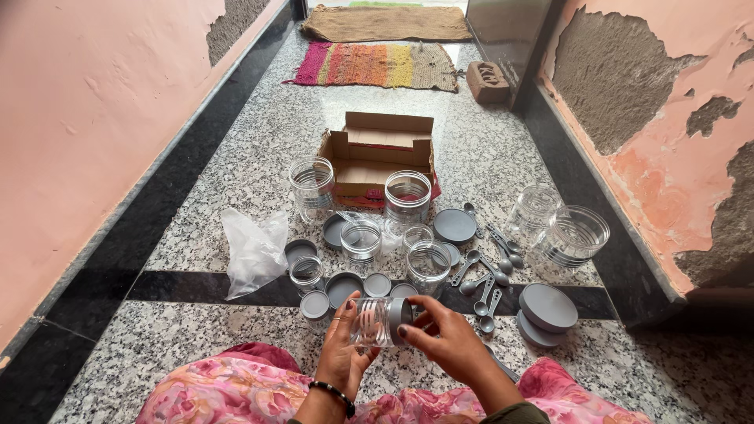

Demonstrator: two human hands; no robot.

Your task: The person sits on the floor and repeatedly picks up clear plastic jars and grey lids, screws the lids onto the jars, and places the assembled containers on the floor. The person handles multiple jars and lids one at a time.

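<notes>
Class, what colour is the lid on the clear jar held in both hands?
Grey, on the lid of the clear jar; the head view shows it.

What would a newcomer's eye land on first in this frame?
Probably the two hands at bottom centre: the left hand cradles a small clear jar on its side while the right hand grips its grey lid. Next, the spread of clear jars, grey lids and grey spoons on the speckled granite floor, with an open cardboard box behind them and a striped rug farther back.
</notes>
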